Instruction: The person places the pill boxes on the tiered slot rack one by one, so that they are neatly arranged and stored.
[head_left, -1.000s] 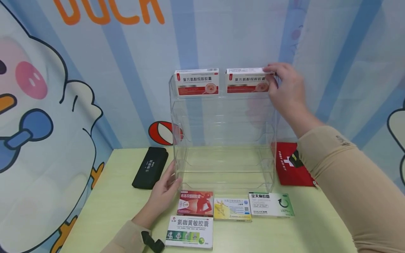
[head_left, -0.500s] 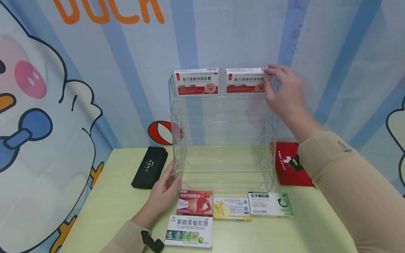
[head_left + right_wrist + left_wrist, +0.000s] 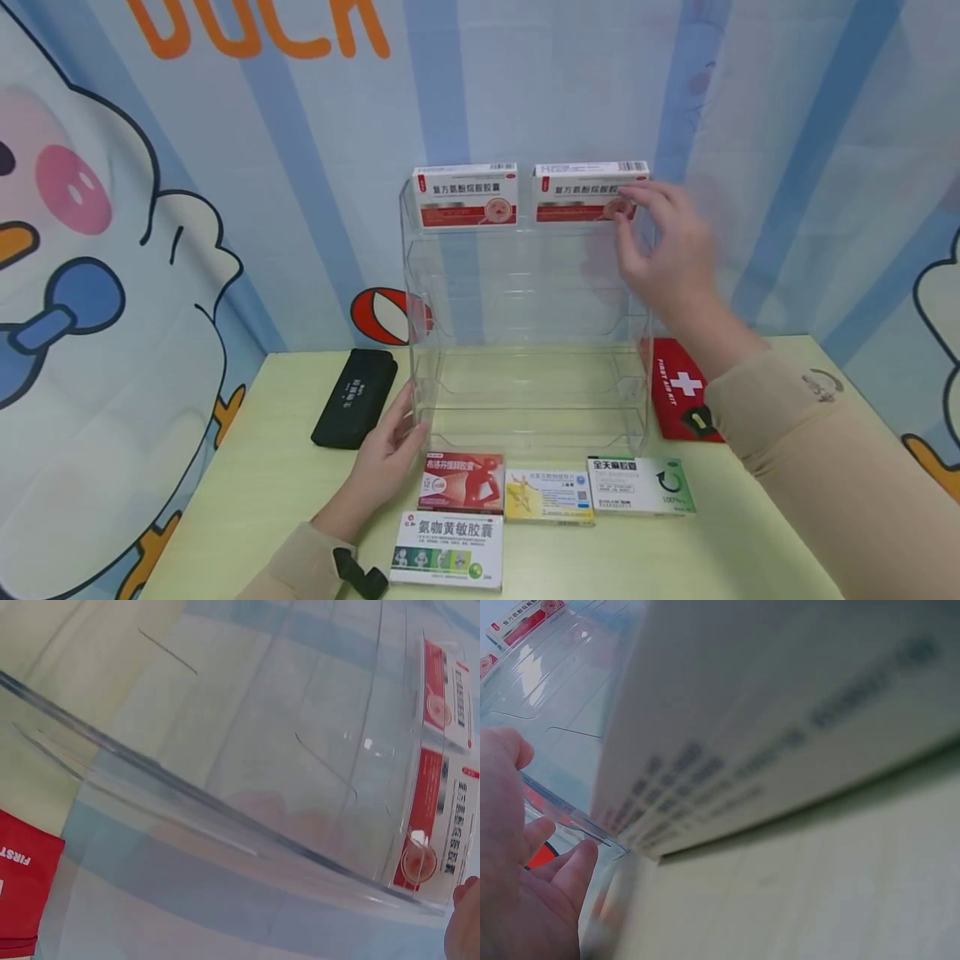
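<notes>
A clear tiered plastic rack (image 3: pixel 532 408) stands upright on the table. My left hand (image 3: pixel 386 458) holds its lower left side; in the left wrist view the thumb and fingers (image 3: pixel 574 881) lie on either side of the clear edge. Two white-and-red medicine boxes sit side by side in the top tier, a left box (image 3: pixel 467 196) and a right box (image 3: pixel 577 193). My right hand (image 3: pixel 667 250) is at the right box's right end, thumb and fingers apart, fingertips over its front face. In the right wrist view only a fingertip (image 3: pixel 465 907) shows beside that box.
In front of the rack lie a red box (image 3: pixel 461 482), a yellow-and-white box (image 3: pixel 550 497), a green-and-white box (image 3: pixel 641 486) and a white box (image 3: pixel 447 550). A black case (image 3: pixel 356 398) lies left, a red first aid pouch (image 3: pixel 671 400) right. A printed curtain (image 3: pixel 525 83) hangs behind.
My right hand has come off the right box's top corner and moved slightly down and left across its front. That box stays in the top tier. The left hand keeps its place.
</notes>
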A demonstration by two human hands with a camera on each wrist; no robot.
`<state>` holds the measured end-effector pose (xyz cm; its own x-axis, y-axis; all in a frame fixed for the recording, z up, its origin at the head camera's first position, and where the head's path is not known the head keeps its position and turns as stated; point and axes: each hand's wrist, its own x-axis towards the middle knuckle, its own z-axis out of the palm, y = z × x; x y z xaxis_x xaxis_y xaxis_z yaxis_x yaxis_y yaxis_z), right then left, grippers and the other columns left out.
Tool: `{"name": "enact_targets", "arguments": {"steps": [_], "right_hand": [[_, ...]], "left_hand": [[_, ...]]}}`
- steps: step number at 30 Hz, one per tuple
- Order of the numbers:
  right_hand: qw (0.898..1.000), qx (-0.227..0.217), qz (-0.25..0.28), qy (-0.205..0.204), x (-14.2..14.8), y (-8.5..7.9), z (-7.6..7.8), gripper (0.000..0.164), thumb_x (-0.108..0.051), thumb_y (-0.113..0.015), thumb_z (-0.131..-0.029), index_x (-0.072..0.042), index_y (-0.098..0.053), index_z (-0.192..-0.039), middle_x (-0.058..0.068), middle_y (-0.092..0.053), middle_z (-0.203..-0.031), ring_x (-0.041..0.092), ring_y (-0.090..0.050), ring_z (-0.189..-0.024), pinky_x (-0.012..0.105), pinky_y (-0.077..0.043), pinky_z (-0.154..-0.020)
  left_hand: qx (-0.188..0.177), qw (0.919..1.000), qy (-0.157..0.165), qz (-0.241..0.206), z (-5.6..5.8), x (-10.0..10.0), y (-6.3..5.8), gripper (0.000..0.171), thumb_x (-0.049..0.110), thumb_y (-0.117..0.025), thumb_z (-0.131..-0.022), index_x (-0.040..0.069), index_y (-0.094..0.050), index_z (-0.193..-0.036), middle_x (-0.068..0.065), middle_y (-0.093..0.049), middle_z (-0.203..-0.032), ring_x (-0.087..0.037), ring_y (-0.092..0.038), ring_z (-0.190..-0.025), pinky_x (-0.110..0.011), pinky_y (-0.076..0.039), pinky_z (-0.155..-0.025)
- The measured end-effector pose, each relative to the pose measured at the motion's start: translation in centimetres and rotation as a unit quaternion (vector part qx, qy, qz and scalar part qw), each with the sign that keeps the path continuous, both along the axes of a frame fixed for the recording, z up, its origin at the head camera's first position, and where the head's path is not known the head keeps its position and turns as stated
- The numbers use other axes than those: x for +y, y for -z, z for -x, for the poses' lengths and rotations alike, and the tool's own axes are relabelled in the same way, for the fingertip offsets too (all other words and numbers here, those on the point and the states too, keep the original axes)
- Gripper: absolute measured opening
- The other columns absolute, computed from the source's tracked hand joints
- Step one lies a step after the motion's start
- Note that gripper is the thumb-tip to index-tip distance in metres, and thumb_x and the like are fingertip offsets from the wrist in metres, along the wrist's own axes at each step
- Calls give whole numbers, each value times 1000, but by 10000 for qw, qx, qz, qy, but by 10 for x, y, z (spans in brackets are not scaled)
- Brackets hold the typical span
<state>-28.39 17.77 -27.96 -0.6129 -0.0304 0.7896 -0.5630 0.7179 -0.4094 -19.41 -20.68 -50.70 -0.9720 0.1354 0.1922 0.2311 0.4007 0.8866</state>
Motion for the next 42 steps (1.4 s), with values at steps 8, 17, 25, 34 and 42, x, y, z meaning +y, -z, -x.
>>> {"name": "enact_targets", "arguments": {"steps": [8, 17, 25, 34, 42], "right_hand": [[9942, 684, -525, -649, -12, 36, -25, 37, -8, -75, -100, -3, -73, -138, 17, -74, -137, 34, -72, -129, 55, -63, -108], [9887, 385, -980, -1068, -23, 76, -61, 48, -10, -83, -94, -7, -72, -140, 12, -74, -138, 30, -72, -129, 35, -63, -112], [9803, -178, -1487, -1290, -34, 111, -94, 62, -18, -88, -90, -12, -67, -147, 9, -72, -142, 26, -72, -129, 47, -69, -101], [9741, -299, -1518, -1648, -44, 143, -118, 62, -20, -85, -93, -11, -64, -150, 7, -72, -143, 25, -71, -130, 46, -68, -103], [9681, -724, -1495, -1874, -59, 164, -137, 61, -24, -85, -95, -13, -63, -151, 4, -74, -140, 22, -73, -128, 44, -68, -104]], "left_hand": [[-49, 10000, -60, 50, 0, 1, 0, 75, 23, -63, -113, 34, -25, -177, -10, -44, -177, -39, -54, -156, -51, -50, -122], [-64, 9999, -110, 65, 0, 0, 0, 75, 25, -63, -113, 39, -25, -176, -9, -44, -177, -38, -54, -156, -51, -50, -122], [-186, 9998, -109, 39, 0, 0, -1, 76, 26, -63, -113, 46, -24, -174, -4, -41, -179, -36, -53, -157, -50, -51, -122], [-121, 9999, -100, 64, 0, 1, -2, 75, 27, -63, -113, 42, -25, -175, -6, -42, -178, -37, -54, -157, -51, -51, -122], [-149, 9999, -73, 32, -1, 0, -2, 75, 27, -63, -113, 41, -25, -175, -8, -43, -177, -37, -54, -157, -52, -50, -122]]}}
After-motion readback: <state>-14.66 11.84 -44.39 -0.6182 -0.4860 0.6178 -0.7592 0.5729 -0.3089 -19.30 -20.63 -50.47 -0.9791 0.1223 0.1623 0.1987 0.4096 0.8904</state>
